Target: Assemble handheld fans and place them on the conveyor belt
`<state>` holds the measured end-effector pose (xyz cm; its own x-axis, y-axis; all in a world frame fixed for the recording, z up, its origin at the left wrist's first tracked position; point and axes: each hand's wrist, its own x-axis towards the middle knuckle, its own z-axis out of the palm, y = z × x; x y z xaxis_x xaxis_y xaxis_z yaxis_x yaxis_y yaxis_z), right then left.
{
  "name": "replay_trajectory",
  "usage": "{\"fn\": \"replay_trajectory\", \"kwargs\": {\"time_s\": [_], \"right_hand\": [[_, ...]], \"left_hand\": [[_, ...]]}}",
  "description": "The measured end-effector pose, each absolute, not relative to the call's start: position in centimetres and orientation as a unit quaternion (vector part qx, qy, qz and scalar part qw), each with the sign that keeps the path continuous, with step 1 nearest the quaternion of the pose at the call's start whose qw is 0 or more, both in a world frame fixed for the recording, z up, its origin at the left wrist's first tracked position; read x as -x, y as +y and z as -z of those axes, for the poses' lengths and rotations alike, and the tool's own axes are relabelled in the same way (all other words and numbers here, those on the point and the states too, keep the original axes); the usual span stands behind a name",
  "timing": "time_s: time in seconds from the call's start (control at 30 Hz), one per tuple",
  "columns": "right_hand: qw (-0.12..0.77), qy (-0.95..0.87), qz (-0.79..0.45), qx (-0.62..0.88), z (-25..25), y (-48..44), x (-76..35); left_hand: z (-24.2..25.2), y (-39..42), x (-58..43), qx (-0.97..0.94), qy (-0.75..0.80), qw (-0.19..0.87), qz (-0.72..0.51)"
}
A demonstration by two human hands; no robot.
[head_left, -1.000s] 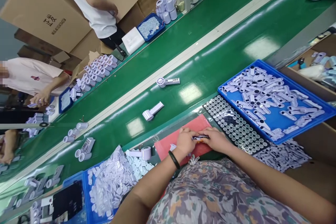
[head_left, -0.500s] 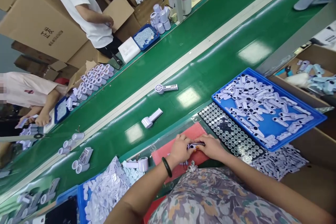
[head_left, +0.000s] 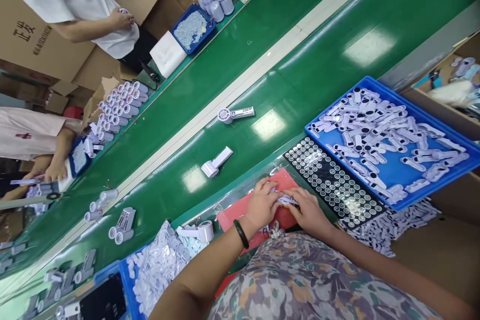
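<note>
My left hand (head_left: 263,204) and my right hand (head_left: 308,212) hold a small lilac fan handle (head_left: 288,200) with a black and printed strip between them, over a red mat (head_left: 234,218). The fingers of both hands cover most of the handle. A black sheet of round clear discs (head_left: 333,182) lies just beyond my right hand. A dark bracelet (head_left: 241,234) circles my left wrist.
A blue tray of loose handles (head_left: 337,106) stands at the right. Lilac fans (head_left: 234,115) lie on the green conveyor belt (head_left: 300,90). A blue tray of pale parts (head_left: 127,280) sits lower left. Co-workers stand across the belt among cardboard boxes (head_left: 30,40).
The whole view has tilted and shifted slightly. My hands have drawn a little apart around the handle. The co-worker at the top has raised a hand holding a small round part.
</note>
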<state>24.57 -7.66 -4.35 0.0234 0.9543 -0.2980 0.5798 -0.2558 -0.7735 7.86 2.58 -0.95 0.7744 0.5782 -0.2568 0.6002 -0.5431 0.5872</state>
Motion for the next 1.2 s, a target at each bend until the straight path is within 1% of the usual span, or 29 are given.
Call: {"fn": "replay_trajectory", "kwargs": {"time_s": [0.17,0.3,0.4,0.47,0.53,0.6,0.67,0.8,0.87,0.93,1.0,1.07,1.13,1.2], "right_hand": [[0.24,-0.554,-0.416,0.68,4.7,-7.5,-24.5],[0.253,-0.548,-0.426,0.674,4.8,-7.4,-24.4],[0.288,-0.544,-0.44,0.654,4.1,-6.8,-25.6],[0.318,-0.536,-0.404,0.67,3.4,-6.1,-27.8],[0.325,-0.518,-0.315,0.726,2.9,-5.4,-31.2],[0.287,-0.499,-0.214,0.789,2.7,-4.8,-35.1],[0.214,-0.49,-0.144,0.833,3.1,-4.4,-38.5],[0.058,-0.501,-0.099,0.858,4.1,-3.4,-41.5],[0.021,-0.508,-0.088,0.857,4.4,-2.6,-41.4],[0.012,-0.509,-0.079,0.857,4.6,-2.1,-41.1],[0.031,-0.508,-0.076,0.857,4.8,-2.0,-41.1],[0.079,-0.501,-0.076,0.859,5.0,-2.5,-41.4],[0.148,-0.485,-0.082,0.858,4.9,-3.4,-41.9],[0.222,-0.461,-0.098,0.853,4.5,-4.3,-42.1]], "left_hand": [[0.9,2.2,-8.9,-0.867,0.37,0.334,0.027],[0.4,2.8,-8.5,-0.886,0.329,0.323,0.048],[0.2,4.4,-7.8,-0.91,0.28,0.295,0.077],[0.0,6.9,-7.9,-0.927,0.245,0.273,0.082],[-0.5,10.7,-9.1,-0.942,0.217,0.243,0.075],[-1.4,15.3,-11.5,-0.954,0.209,0.205,0.06],[-2.2,20.3,-15.0,-0.96,0.218,0.17,0.045],[-1.7,28.9,-22.7,-0.959,0.256,0.121,0.021],[-0.3,31.7,-25.7,-0.95,0.291,0.112,0.029],[1.1,33.5,-27.5,-0.941,0.313,0.117,0.05],[2.1,34.4,-27.7,-0.944,0.299,0.126,0.061],[2.3,34.9,-26.3,-0.947,0.291,0.119,0.057],[1.9,35.1,-23.6,-0.931,0.346,0.094,0.071],[1.3,35.3,-20.3,-0.893,0.423,0.077,0.132]]}}
